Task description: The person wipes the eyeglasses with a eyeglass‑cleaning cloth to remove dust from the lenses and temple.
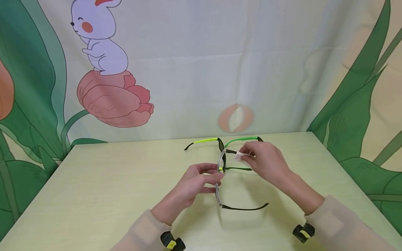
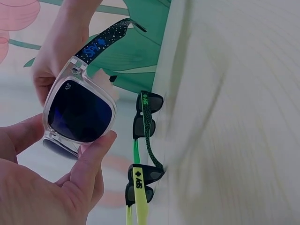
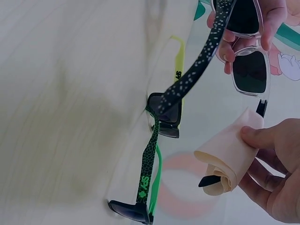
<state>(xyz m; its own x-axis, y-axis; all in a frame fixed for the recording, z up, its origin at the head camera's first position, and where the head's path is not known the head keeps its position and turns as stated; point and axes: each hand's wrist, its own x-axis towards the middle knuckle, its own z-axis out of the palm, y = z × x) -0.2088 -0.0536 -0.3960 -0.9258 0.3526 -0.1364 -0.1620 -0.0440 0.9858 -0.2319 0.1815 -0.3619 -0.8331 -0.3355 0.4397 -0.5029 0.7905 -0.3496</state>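
Note:
A pair of sunglasses (image 2: 80, 112) with a clear frame, dark lenses and black speckled temples is held up above the table. My left hand (image 1: 199, 181) grips its front near the bridge, with thumb and fingertips on the frame. In the right wrist view the far temple runs through a folded pale pink cloth (image 3: 236, 145), its black tip poking out of the end. My right hand (image 1: 268, 161) pinches the cloth around that temple. The other temple, unfolded and free of both hands, points toward the right in the head view.
Behind the held pair, black-framed sunglasses with yellow temples (image 2: 139, 187) and another pair with green temples (image 2: 146, 117) stand on the pale table (image 1: 110, 188). A printed cloth backdrop (image 1: 188, 69) hangs along the table's far edge.

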